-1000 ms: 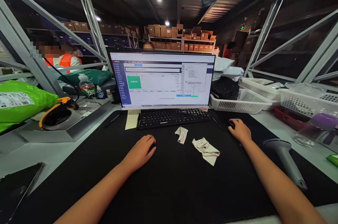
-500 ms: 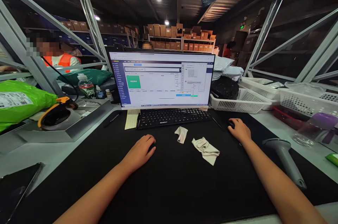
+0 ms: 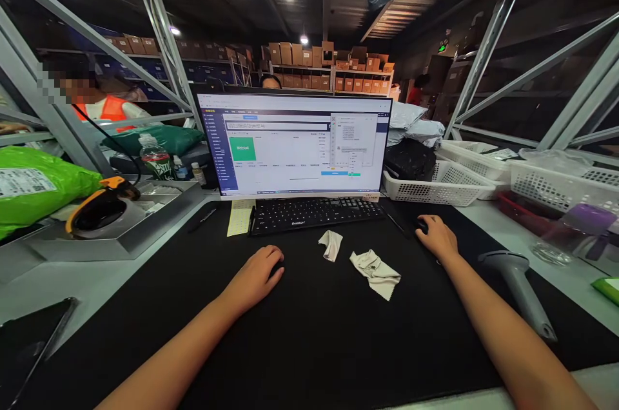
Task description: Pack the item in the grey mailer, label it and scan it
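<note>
My left hand rests on the black desk mat in a loose fist, fingers curled under, nothing visible in it. My right hand lies over a black mouse at the mat's right, fingers wrapped on it. Between the hands lie two crumpled beige cloths, the smaller cloth nearer the black keyboard. Behind the keyboard a lit monitor shows a software window.
A grey barcode scanner lies right of my right arm. White baskets stand at the back right. A steel tray with an orange-black scanner, a green parcel and bottles are on the left. A person in an orange vest works beyond.
Both hands stay where they were. The view has tipped slightly, so everything sits a little lower-left in the picture.
</note>
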A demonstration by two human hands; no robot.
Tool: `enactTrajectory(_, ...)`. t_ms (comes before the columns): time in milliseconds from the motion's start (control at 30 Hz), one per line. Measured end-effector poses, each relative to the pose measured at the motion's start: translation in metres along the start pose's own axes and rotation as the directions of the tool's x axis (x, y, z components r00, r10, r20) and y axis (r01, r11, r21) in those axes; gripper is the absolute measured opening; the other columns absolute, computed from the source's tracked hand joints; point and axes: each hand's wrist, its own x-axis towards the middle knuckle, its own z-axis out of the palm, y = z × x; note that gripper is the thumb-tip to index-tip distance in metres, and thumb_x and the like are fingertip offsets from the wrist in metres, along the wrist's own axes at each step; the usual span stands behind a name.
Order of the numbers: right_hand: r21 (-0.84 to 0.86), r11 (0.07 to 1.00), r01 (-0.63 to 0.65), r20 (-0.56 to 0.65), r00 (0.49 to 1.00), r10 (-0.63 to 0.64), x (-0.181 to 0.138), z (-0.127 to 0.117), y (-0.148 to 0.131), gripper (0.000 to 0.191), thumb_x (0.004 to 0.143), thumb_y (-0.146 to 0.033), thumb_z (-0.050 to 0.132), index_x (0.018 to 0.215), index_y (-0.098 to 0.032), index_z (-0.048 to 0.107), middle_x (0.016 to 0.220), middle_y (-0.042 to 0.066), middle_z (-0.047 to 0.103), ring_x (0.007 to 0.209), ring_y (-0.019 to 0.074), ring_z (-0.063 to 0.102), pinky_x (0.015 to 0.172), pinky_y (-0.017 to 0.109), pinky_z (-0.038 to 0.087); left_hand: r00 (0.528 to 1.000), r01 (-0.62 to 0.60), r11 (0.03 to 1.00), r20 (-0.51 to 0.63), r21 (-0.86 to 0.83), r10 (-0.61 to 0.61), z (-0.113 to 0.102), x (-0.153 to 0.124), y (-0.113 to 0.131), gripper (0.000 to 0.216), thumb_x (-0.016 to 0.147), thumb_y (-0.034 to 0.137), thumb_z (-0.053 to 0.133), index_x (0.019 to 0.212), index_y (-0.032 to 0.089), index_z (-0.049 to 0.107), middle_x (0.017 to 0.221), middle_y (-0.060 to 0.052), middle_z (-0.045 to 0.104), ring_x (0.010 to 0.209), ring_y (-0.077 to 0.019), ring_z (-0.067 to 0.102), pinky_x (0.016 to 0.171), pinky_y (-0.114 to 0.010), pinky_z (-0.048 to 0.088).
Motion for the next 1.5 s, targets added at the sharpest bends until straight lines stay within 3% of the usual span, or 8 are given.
enactTrajectory(1300,-0.003,1.000,-0.018,0.009,1.000,0.018,-0.0015,-0.0055,-0.0038,0.039,0.090,-0.034,0.054,0.126,-0.028,0.068,0.134,0.006,0.061,0.112,0.0252,0.064,0.088,0.035,0.050,1.000,-0.013,1.000,-0.002,0.001,0.013,0.0021,-0.0002,-0.0039,0.016,0.099,0.032,0.049,0.106,0.022,0.059,0.115,-0.009,0.062,0.108,-0.0277,0.062,0.100,-0.048,0.052)
enactTrajectory(1500,0.000,1.000,-0.029,0.023,0.999,0.029,-0.0016,-0.0069,-0.0052,0.045,0.090,-0.034,0.054,0.133,-0.025,0.064,0.136,0.008,0.061,0.114,0.0263,0.063,0.090,0.036,0.049,1.000,-0.001,1.000,0.014,0.003,0.001,0.0009,0.0000,-0.0031,0.016,0.099,0.033,0.049,0.106,0.022,0.059,0.116,-0.009,0.061,0.109,-0.0278,0.062,0.099,-0.048,0.052)
